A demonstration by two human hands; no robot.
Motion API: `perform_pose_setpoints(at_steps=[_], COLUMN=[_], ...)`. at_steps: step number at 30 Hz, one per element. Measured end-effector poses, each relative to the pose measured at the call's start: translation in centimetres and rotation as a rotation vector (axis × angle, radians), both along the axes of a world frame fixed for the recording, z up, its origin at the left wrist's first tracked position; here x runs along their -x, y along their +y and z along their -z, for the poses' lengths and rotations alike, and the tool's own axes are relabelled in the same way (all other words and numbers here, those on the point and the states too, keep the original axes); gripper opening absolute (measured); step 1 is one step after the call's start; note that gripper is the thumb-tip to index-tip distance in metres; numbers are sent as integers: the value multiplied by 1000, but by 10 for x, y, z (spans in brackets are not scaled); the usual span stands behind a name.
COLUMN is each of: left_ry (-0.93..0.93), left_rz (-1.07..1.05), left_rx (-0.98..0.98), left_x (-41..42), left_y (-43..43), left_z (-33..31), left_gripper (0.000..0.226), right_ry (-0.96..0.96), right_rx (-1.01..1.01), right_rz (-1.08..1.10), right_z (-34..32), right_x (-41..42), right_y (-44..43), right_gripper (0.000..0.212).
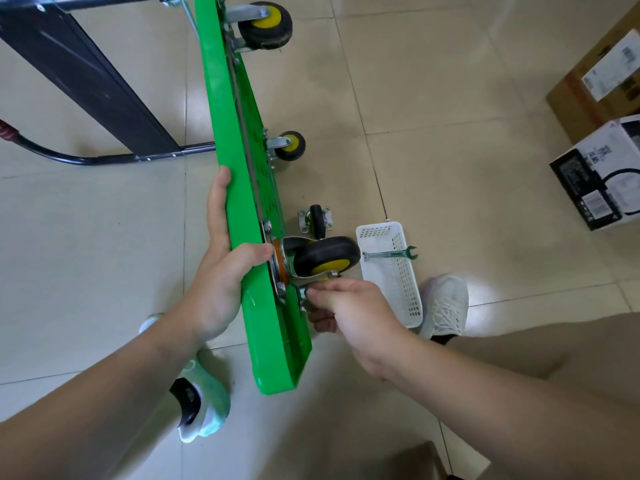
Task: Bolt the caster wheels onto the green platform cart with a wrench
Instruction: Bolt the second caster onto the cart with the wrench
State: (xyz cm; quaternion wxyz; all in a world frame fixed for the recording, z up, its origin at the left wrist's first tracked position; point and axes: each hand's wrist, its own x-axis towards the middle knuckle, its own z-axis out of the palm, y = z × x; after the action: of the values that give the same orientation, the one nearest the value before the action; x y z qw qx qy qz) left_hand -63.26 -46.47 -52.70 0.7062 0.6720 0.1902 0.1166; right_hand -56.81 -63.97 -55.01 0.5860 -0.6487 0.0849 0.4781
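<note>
Cart point(242, 188) of green colour stands on its edge on the floor point(450, 168); the left hand point(221, 271) grips its rim. At the near caster wheel point(325, 255) the right hand point(353, 313) pinches a nut point(304, 292). Just beside, the wrench point(389, 254) lies across a white basket point(398, 289), with a loose caster point(317, 220) near it.

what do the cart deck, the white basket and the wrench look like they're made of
Deck: probably moulded plastic, glossy bright green, with soft highlights along its rounded edge; painted metal can't be ruled out.
Basket: white plastic by the look, matte, its walls a moulded grid of small holes.
Wrench: metal, silvery and shiny, likely plated steel.
</note>
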Motion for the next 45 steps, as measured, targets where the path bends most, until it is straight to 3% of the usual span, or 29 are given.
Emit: perform_pose_setpoints(at_steps=[12,22,27,33,41,45], left_ry=[-3,-27,-37,-34,-34,-29], left_rz=[15,27,18,17,18,15], left_rx=[31,38,46,43,27,32], left_x=[0,0,0,-1,-1,-1], left_y=[1,1,1,1,1,0], left_z=[2,2,1,2,2,1], left_gripper=[99,99,101,102,100,100], right_ry=[13,-154,-200,-90,-129,-228], right_rx=[-73,9,35,-30,20,86], right_rz=[-25,-204,-269,-146,-202,-282], right_z=[14,19,18,15,16,17], right_x=[7,2,3,3,0,1], right_y=[19,19,21,20,20,21], right_gripper=[11,2,20,9,3,21])
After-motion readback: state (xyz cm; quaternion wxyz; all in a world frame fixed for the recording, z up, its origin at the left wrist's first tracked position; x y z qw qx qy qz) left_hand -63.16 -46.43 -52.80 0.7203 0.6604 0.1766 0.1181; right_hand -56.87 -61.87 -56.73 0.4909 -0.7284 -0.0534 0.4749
